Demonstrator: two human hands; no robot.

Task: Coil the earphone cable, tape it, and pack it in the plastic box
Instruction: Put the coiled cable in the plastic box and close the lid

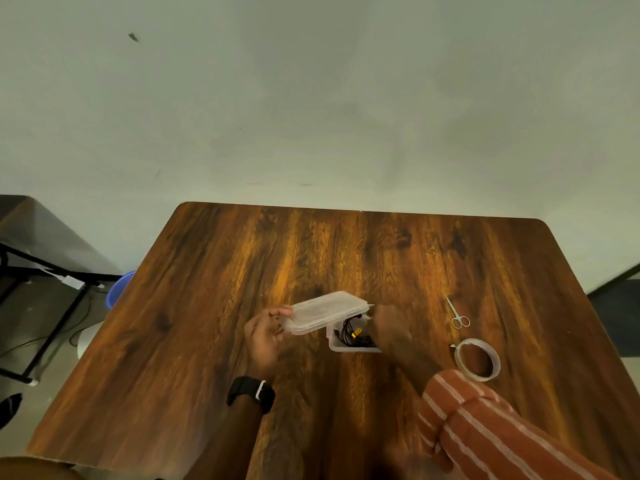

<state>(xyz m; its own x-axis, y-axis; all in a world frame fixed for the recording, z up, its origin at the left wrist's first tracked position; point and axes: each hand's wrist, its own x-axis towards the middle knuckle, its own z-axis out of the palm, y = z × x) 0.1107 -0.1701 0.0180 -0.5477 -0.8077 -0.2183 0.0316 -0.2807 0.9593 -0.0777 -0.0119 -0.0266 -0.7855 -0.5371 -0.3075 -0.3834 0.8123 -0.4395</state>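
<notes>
A small clear plastic box [335, 344] sits on the wooden table [214, 306] near its middle. The coiled black earphone cable [354, 336], with a yellow spot on it, lies inside the box. My left hand [265, 336] grips the left end of the translucent lid [327, 311], which hangs tilted over the box and covers its far side. My right hand [391, 329] rests against the right side of the box and the lid's right end; its fingers are blurred. A roll of clear tape [478, 359] lies to the right.
Small scissors [458, 315] lie on the table beyond the tape roll. A blue tub [117, 289] and a dark table frame [45, 271] stand off the table's left edge. A pale wall runs behind the table's far edge.
</notes>
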